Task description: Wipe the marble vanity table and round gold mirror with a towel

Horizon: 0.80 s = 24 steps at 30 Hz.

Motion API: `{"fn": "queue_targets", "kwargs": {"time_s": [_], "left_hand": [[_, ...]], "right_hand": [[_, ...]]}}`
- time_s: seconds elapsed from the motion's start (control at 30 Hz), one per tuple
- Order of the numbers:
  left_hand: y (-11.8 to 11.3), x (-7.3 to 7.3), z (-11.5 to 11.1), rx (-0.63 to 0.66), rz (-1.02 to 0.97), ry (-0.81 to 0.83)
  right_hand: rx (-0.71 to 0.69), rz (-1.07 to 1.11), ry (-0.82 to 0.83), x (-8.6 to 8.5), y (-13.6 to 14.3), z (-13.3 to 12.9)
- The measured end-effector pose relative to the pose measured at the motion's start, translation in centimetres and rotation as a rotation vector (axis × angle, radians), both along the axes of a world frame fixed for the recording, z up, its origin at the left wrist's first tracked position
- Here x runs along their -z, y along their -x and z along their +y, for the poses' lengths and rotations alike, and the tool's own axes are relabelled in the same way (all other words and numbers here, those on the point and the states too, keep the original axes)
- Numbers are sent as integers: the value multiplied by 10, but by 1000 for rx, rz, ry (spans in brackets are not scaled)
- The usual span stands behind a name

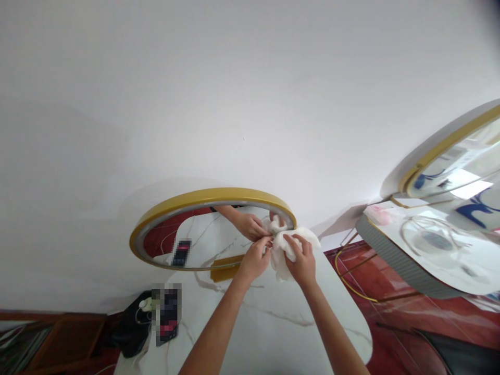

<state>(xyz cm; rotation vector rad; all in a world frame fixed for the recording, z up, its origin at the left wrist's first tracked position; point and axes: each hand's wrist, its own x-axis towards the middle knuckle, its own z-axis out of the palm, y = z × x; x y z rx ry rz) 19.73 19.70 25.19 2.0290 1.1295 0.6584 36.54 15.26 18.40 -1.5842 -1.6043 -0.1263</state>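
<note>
An oval-looking mirror (214,196) with a gold frame leans over the marble-patterned white table (281,328), near the wall. At its right end, my right hand (303,263) presses a bunched white cloth (282,260) against the frame, fingers curled into the fabric. Close beside it, my left hand (254,262) has its fingers pinched together at the mirror's lower rim, next to the cloth. What those fingertips hold is hidden. Both hands and part of the cloth are reflected in the glass. A gold base (224,271) shows under the mirror.
A phone-like device (167,323), partly pixelated, lies at the table's left edge beside a black bag (133,325). To the right stands another white table (394,260) with a coiled cable (406,237) and a gold-framed mirror (449,146). A dark chair (461,349) is at lower right.
</note>
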Motion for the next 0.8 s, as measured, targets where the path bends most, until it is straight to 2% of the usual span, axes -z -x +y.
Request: {"fn": "queue_targets", "kwargs": {"time_s": [0.1, 0.17, 0.37, 0.47, 0.53, 0.6, 0.7, 0.8], "left_hand": [[3, 1, 0, -11, 13, -3], [4, 1, -1, -18, 22, 10], [5, -5, -2, -17, 23, 16], [8, -2, -3, -26, -3, 43], [12, 8, -3, -50, -38, 107], [15, 23, -2, -113, -143, 279], [17, 54, -1, -238, -322, 606], [14, 87, -3, -303, -358, 807]], "right_hand": [[-36, -66, 57, 14, -3, -1], [-47, -95, 65, 14, -4, -4], [32, -71, -66, -19, -2, -1], [37, -77, -95, -20, 0, 4], [30, -92, -63, -9, 0, 5], [12, -112, 16, 9, 1, 3], [-30, -138, 146, 35, 2, -3], [-53, -137, 193, 47, 4, -9]]}}
